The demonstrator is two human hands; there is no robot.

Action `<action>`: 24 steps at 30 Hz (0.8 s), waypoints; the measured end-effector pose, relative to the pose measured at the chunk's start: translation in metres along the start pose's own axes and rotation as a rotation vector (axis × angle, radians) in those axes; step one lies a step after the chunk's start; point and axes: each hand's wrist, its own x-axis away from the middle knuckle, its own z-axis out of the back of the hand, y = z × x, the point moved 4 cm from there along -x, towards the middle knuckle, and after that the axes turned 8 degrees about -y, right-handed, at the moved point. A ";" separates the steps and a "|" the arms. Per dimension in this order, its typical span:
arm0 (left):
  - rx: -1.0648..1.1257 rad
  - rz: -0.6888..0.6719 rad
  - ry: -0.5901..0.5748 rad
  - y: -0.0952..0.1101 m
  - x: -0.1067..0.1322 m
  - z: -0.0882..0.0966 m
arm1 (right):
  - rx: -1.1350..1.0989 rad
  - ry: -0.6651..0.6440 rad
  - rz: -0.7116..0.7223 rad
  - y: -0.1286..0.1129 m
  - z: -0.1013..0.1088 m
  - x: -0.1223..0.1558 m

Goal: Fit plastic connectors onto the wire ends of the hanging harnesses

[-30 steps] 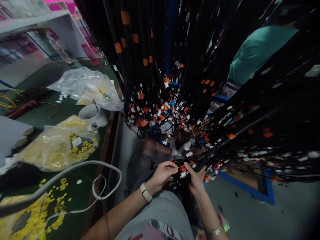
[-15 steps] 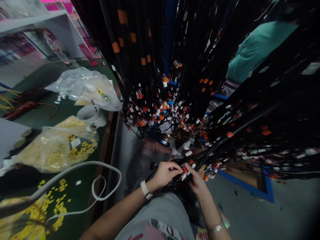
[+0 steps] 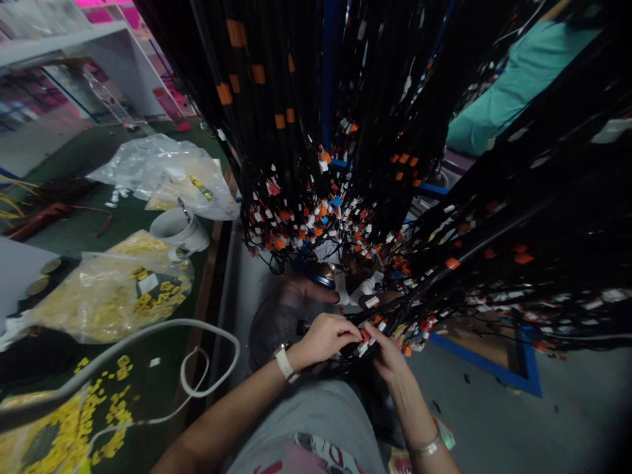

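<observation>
My left hand (image 3: 326,340), with a white watch at its wrist, is closed in a pinch at a red connector (image 3: 365,335). Whatever sits between those fingertips is too small to make out. My right hand (image 3: 391,359) is curled round the end of a black wire harness (image 3: 390,317), its thumb beside the red connector. White and orange connectors lie close around both hands. The right fingers are partly hidden under the cables.
Black harnesses (image 3: 286,79) with many coloured connectors hang ahead and to the right. On the green table at left are a bag of yellow pieces (image 3: 106,296), a white mug (image 3: 180,230) and a white cable (image 3: 217,324). A person's teal sleeve (image 3: 513,85) shows behind the cables.
A small yellow piece seen at my left fingertips before is no longer visible there. My left hand has shifted slightly towards the red connector. The person in teal has moved an arm.
</observation>
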 end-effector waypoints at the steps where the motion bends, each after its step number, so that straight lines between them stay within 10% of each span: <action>1: -0.007 0.002 -0.011 0.000 0.000 0.000 | 0.000 -0.004 0.006 0.000 0.000 0.000; 15: 0.040 0.193 0.007 -0.005 -0.008 0.005 | -0.012 0.007 0.087 0.000 0.002 0.000; 24: 0.797 0.435 -0.181 -0.038 0.004 -0.026 | 0.105 -0.082 0.164 -0.005 -0.005 0.004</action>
